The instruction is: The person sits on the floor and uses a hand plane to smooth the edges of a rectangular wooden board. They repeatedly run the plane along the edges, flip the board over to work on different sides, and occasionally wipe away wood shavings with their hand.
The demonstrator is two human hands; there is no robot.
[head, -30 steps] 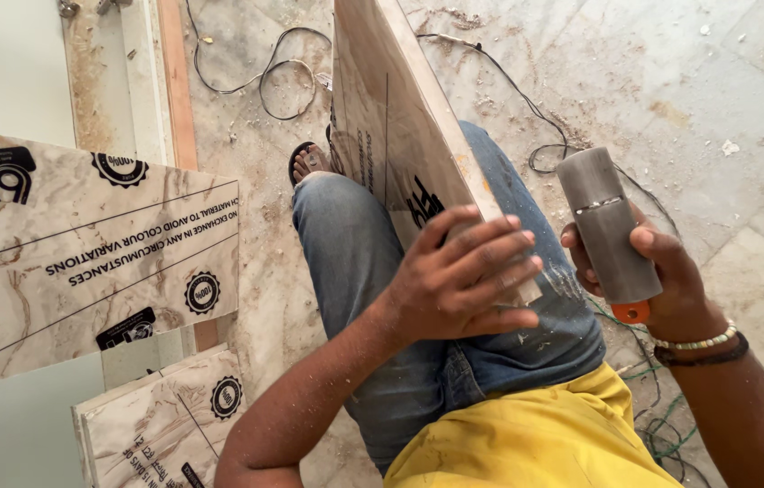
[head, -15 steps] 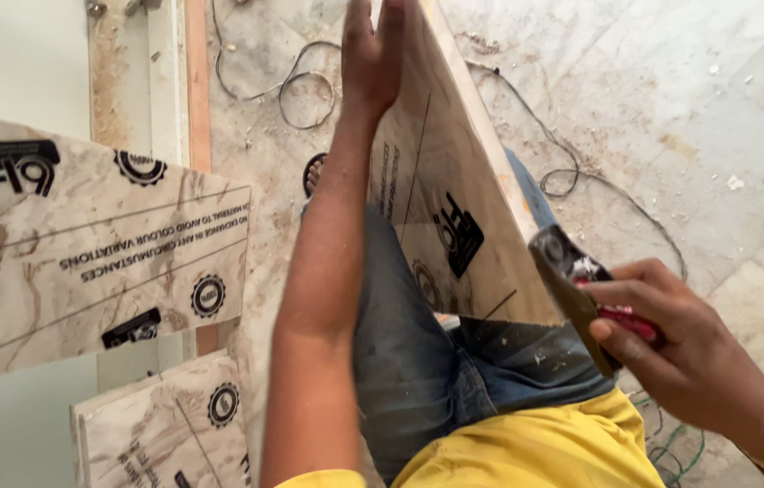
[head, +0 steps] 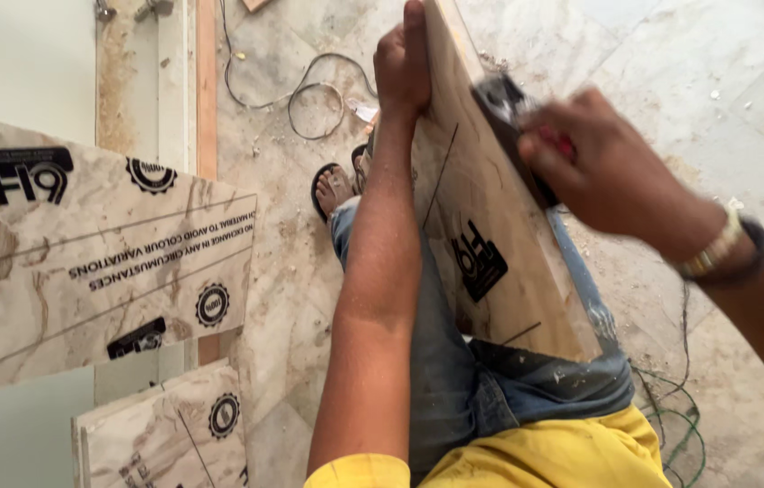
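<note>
Left hand (head: 403,68) still gripping board (head: 490,208), right hand (head: 603,167) now higher, tool (head: 510,117)

The tilted board (head: 499,235) fills the middle, running from twelve o'clock down to the lap, and blocks any straight pass between the two hands. The left hand (head: 403,68) clamps its far edge at twelve; the right hand (head: 603,167) with a dark tool (head: 513,113) covers the upper face at one o'clock. At nine o'clock a printed marble-look panel (head: 84,262) walls off that side. Loose cable (head: 296,90) lies at eleven. Open floor (head: 726,81) lies at two o'clock.
</note>
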